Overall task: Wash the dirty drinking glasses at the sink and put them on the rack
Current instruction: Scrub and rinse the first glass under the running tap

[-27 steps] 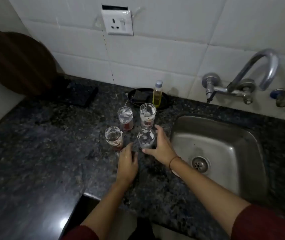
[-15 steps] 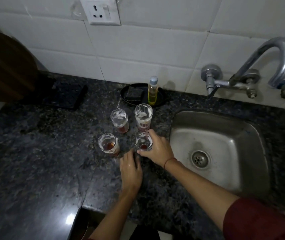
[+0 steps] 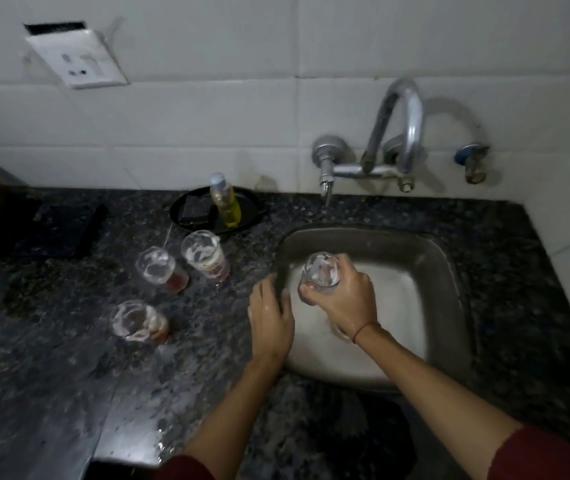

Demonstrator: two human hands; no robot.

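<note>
My right hand (image 3: 347,299) grips a dirty drinking glass (image 3: 321,271) and holds it over the left part of the steel sink (image 3: 439,271). My left hand (image 3: 271,315) rests flat, fingers straight, at the sink's left edge, just left of the held glass. Three more dirty glasses with brownish dregs stand on the dark granite counter: one nearest me (image 3: 138,322), one further back on the left (image 3: 160,270), one further back on the right (image 3: 205,254). No rack is in view.
A curved chrome tap (image 3: 399,133) is mounted on the tiled wall above the sink. Behind the glasses, a black dish (image 3: 248,209) holds a yellow soap bottle (image 3: 226,202) and a dark sponge (image 3: 195,211). A dark flat object (image 3: 61,230) lies at the counter's back left.
My right hand lifted the front right glass off the counter and carried it right, over the sink. My left hand followed to the sink's edge. The view swung right.
</note>
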